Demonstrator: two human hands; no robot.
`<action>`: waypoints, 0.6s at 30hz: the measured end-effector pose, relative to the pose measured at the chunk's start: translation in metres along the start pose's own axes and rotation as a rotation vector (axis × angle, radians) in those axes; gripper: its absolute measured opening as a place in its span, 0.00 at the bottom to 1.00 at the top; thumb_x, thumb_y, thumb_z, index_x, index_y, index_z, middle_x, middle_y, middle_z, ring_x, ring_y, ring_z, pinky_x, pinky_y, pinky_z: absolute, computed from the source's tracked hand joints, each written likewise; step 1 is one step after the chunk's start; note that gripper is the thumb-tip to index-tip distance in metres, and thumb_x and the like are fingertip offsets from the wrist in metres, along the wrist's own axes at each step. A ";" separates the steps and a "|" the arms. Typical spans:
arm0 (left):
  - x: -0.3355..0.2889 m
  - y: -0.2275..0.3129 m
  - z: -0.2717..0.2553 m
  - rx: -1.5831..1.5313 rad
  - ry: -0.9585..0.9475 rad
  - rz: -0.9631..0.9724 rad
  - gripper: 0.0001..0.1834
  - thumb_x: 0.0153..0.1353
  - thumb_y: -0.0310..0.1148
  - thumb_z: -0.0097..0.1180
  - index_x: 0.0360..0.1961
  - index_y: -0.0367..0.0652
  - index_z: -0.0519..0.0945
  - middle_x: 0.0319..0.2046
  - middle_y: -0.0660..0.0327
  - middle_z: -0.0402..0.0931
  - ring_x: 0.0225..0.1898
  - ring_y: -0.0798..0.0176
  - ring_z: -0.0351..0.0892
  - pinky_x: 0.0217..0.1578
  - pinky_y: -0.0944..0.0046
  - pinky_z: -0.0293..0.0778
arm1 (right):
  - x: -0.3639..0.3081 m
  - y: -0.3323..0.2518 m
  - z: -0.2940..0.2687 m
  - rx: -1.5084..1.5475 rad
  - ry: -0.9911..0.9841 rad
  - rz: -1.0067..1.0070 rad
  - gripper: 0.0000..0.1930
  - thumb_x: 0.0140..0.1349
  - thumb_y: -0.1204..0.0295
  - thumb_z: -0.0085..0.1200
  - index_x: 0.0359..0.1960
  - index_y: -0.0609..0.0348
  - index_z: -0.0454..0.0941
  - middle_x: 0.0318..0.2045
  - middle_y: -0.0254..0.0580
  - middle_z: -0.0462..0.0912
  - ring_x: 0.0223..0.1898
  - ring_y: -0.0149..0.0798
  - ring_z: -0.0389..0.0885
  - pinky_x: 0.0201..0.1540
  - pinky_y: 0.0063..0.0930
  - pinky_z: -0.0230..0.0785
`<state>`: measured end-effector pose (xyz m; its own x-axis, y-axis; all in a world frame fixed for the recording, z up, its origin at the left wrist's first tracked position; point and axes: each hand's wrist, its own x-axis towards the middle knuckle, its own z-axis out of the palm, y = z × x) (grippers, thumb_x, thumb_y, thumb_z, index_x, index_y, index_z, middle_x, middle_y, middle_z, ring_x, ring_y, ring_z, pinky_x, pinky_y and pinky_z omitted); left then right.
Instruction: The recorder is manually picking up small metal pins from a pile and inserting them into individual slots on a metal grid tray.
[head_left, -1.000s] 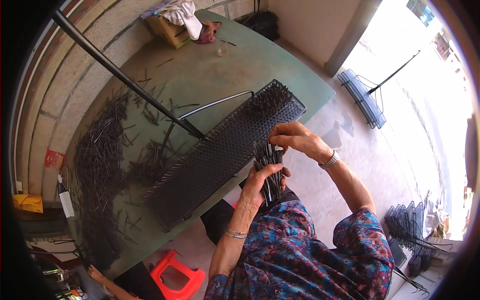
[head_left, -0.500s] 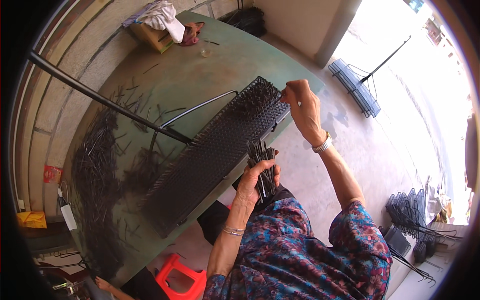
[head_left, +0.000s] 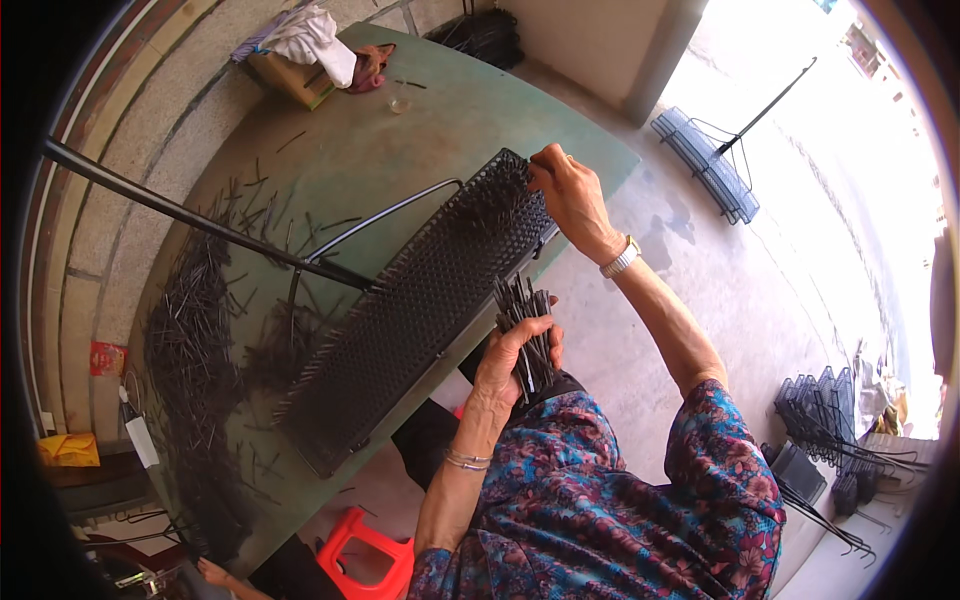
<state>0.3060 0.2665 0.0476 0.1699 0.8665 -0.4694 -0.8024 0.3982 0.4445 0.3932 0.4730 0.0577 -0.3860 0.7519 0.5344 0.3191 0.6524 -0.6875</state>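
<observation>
My left hand [head_left: 510,355] is closed round a bundle of short dark strips [head_left: 518,300], held upright just off the near side of a long black perforated mesh frame [head_left: 400,325]. The frame lies slantwise on the green table, with a long black handle rod [head_left: 210,218] and a wire brace on its far side. Dark strips [head_left: 495,195] stick up thickly from the holes at its far right end. There my right hand [head_left: 578,200] is closed with its fingertips down among these strips; what they pinch is hidden.
Loose dark strips [head_left: 195,330] are heaped on the left of the green table [head_left: 430,110]. A small clear cup [head_left: 400,104] and a box [head_left: 290,80] under cloth sit at the back. A red stool [head_left: 405,570] is below; wire racks [head_left: 705,165] stand on the floor at right.
My right hand has moved a little left, from the frame's edge in over the strips. My left hand keeps its bundle in place. The whole view has shifted slightly.
</observation>
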 end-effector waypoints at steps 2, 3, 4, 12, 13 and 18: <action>0.001 -0.001 0.000 0.002 -0.011 -0.004 0.23 0.59 0.32 0.60 0.54 0.40 0.70 0.25 0.59 0.73 0.24 0.63 0.73 0.29 0.61 0.74 | -0.001 0.003 0.000 -0.057 -0.025 0.014 0.05 0.63 0.75 0.53 0.39 0.61 0.74 0.34 0.49 0.80 0.30 0.45 0.84 0.33 0.34 0.73; 0.001 -0.001 0.000 0.003 -0.021 -0.006 0.23 0.58 0.32 0.60 0.54 0.40 0.70 0.25 0.59 0.73 0.24 0.63 0.73 0.29 0.61 0.74 | -0.001 0.002 0.000 -0.055 -0.027 0.013 0.05 0.63 0.75 0.53 0.39 0.61 0.74 0.34 0.49 0.80 0.30 0.45 0.84 0.33 0.34 0.73; 0.001 -0.002 0.000 0.001 -0.019 -0.005 0.23 0.58 0.32 0.60 0.54 0.40 0.70 0.25 0.59 0.73 0.24 0.63 0.73 0.29 0.61 0.74 | -0.001 0.000 0.000 -0.192 -0.038 -0.035 0.05 0.62 0.73 0.55 0.39 0.59 0.75 0.35 0.48 0.79 0.32 0.46 0.82 0.35 0.35 0.73; 0.000 -0.004 0.004 0.011 -0.021 0.030 0.23 0.58 0.32 0.60 0.53 0.37 0.70 0.24 0.57 0.73 0.23 0.62 0.74 0.27 0.62 0.74 | -0.007 -0.002 -0.003 -0.475 -0.138 -0.059 0.10 0.61 0.66 0.59 0.42 0.51 0.80 0.37 0.46 0.73 0.38 0.49 0.75 0.39 0.38 0.70; 0.000 -0.004 0.003 0.010 -0.020 0.032 0.23 0.58 0.32 0.60 0.53 0.37 0.70 0.24 0.57 0.73 0.23 0.62 0.74 0.27 0.62 0.74 | -0.012 -0.011 -0.006 -0.416 -0.111 -0.038 0.11 0.61 0.65 0.59 0.43 0.53 0.81 0.36 0.45 0.74 0.38 0.47 0.76 0.39 0.37 0.70; -0.004 -0.001 0.000 0.026 -0.022 0.037 0.22 0.58 0.31 0.60 0.52 0.36 0.71 0.24 0.57 0.73 0.23 0.63 0.74 0.26 0.62 0.74 | -0.026 -0.040 -0.039 0.231 -0.675 0.134 0.12 0.64 0.65 0.57 0.41 0.61 0.82 0.33 0.42 0.80 0.39 0.35 0.77 0.41 0.30 0.69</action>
<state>0.3064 0.2629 0.0491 0.1527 0.8872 -0.4354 -0.7931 0.3728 0.4816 0.4245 0.4311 0.0904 -0.8303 0.5530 0.0691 0.2394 0.4659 -0.8518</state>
